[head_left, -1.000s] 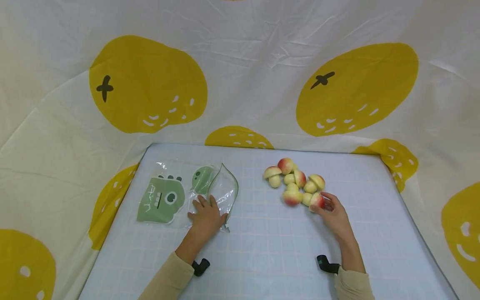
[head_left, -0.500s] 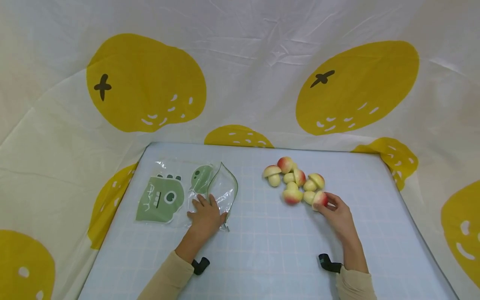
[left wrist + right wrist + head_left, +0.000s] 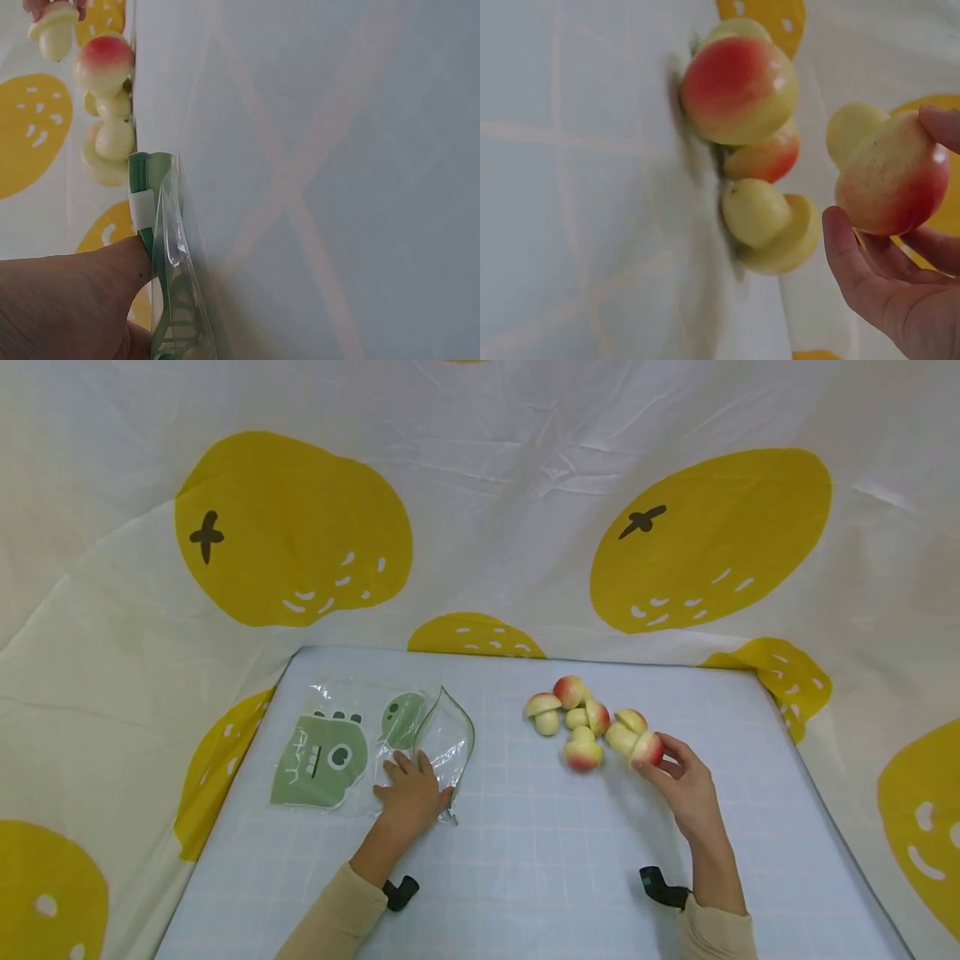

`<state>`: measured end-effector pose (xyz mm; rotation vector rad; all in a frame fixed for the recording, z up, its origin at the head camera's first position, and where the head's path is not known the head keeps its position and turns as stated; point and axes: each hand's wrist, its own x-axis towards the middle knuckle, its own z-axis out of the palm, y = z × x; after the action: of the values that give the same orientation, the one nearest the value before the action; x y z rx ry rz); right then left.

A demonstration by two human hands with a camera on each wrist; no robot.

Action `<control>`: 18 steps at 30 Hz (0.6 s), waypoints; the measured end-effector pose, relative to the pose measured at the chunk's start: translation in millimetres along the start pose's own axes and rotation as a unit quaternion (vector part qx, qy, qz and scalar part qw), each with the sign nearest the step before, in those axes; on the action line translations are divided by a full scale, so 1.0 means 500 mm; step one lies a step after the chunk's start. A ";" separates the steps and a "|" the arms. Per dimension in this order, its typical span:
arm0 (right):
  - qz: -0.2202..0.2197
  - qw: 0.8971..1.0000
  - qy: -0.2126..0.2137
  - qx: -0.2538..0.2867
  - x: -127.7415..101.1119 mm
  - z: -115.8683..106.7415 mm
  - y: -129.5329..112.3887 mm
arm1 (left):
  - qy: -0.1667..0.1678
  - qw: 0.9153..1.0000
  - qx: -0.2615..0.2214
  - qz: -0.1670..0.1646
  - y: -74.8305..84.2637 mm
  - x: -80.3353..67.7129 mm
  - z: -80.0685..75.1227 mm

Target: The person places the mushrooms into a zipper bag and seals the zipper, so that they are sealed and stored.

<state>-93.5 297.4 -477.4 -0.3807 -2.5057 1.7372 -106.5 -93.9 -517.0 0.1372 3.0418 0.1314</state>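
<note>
My left hand [image 3: 408, 789] rests on a clear zip bag [image 3: 450, 739] with green cartoon monster prints, fingers spread over the plastic. The bag's green-edged mouth gapes toward the right; in the left wrist view the thumb [image 3: 112, 270] lies beside the zip edge and its white slider [image 3: 142, 210]. My right hand [image 3: 686, 789] grips a toy mushroom [image 3: 896, 172] by its red-and-yellow cap, its pale stem pointing left. In the right wrist view, that mushroom is lifted above the table. Several more mushrooms lie just left of it, including one [image 3: 582, 750] with its stem pointing away.
The table [image 3: 525, 877] has a pale blue checked cover. Behind it hangs a white cloth [image 3: 495, 527] printed with yellow fruit shapes. Black camera mounts [image 3: 663, 888] stick out from both wrists.
My right hand has raised the mushroom off the table and shifted slightly to the right. The left hand and the bag have stayed in place.
</note>
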 end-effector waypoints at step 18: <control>-0.092 0.993 -0.028 0.062 0.017 0.056 -0.072 | 0.006 1.000 0.017 0.003 -0.002 -0.001 0.006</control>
<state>-113.2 262.2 -454.6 -0.0905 -2.3662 1.8395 -105.5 -95.0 -519.9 0.1482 3.0567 0.0825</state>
